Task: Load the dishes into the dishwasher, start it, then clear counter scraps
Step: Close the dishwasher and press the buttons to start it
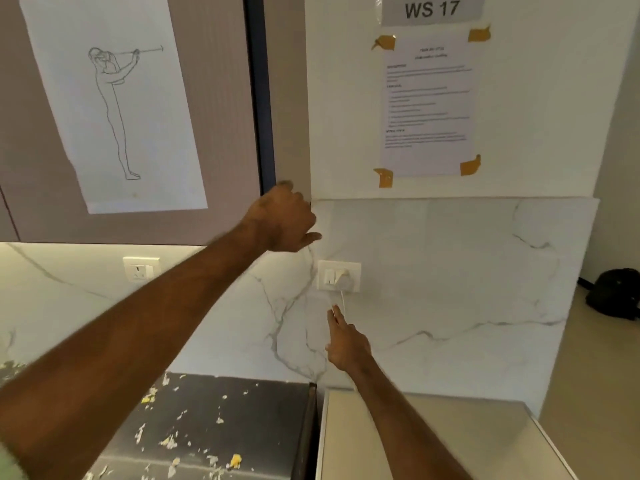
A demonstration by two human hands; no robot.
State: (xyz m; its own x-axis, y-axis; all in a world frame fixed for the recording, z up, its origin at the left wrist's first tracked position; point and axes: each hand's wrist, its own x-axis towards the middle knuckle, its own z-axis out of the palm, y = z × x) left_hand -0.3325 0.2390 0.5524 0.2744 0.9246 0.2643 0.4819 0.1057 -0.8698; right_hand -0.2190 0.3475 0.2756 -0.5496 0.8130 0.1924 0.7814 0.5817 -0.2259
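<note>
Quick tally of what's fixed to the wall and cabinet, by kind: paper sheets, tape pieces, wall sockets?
Paper sheets: 3 (drawing, instruction sheet, WS 17 sign)
Tape pieces: 4, all orange
Wall sockets: 2
Total: 9

Scraps [169, 441] across the counter [266, 424]; open backsplash [450, 271] around the plugged socket [339, 276].

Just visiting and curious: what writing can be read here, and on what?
"WS 17": grey sign high on the white wall.
Printed sheet taped below it: text too blurred to read.
Drawing on the cabinet door: a sketch, no words.
</note>
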